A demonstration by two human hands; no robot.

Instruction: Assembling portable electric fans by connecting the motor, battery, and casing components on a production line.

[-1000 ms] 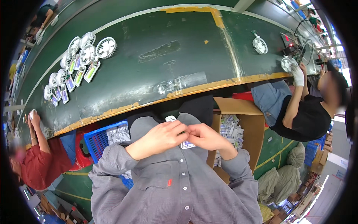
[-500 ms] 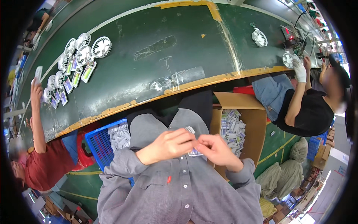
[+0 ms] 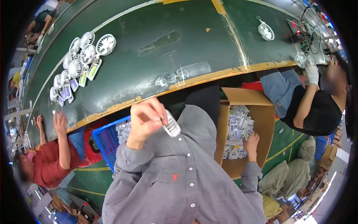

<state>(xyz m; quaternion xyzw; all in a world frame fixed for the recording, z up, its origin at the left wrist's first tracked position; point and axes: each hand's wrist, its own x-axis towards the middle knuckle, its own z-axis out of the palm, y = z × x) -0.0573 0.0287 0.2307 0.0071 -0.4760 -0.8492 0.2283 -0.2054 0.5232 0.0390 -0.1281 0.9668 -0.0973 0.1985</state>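
My left hand [image 3: 149,116] is raised over my lap, its fingers pinching one end of a white slotted plastic casing [image 3: 172,126]. At the right my right hand [image 3: 251,143] reaches into a cardboard box [image 3: 265,128]. Its thumb and fingers are apart and touch the heap of small white and grey packed parts [image 3: 238,121]; I see no part held in it. To the left of my lap is a blue plastic basket [image 3: 105,143] with similar pale parts inside, partly behind my left forearm.
White handheld fans [image 3: 87,54] cluster on the left of the green worktable [image 3: 149,71]. One more fan [image 3: 266,31] lies at the far right. A co-worker in red [image 3: 56,164] sits left; another, in black with a white glove [image 3: 312,72], works right. The worn table edge [image 3: 209,79] runs before me.
My hands have parted from in front of my chest. The left has risen leftward with the white casing; the right has gone into the cardboard box. The view has shifted slightly.
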